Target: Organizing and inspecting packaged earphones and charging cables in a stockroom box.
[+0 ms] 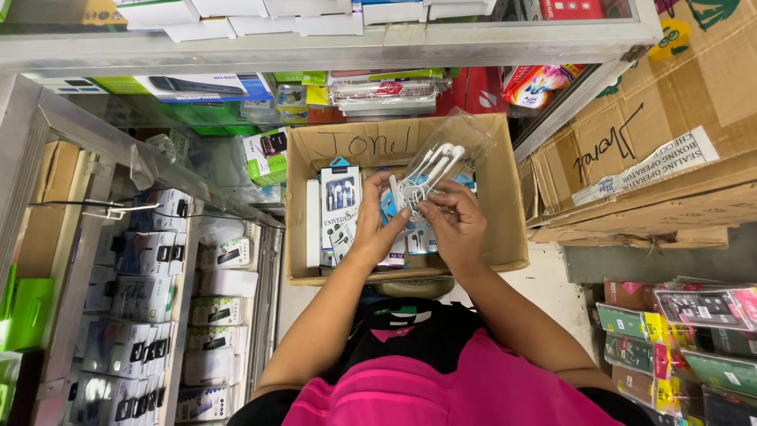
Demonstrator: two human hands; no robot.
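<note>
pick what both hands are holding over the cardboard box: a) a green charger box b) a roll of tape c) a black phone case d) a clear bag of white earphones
d: the left hand and right hand together grip a clear plastic bag of white earphones above the open cardboard box.

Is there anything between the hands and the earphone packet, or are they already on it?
Nothing visible: left hand and right hand both grip the clear earphone packet directly, above the open box.
</note>
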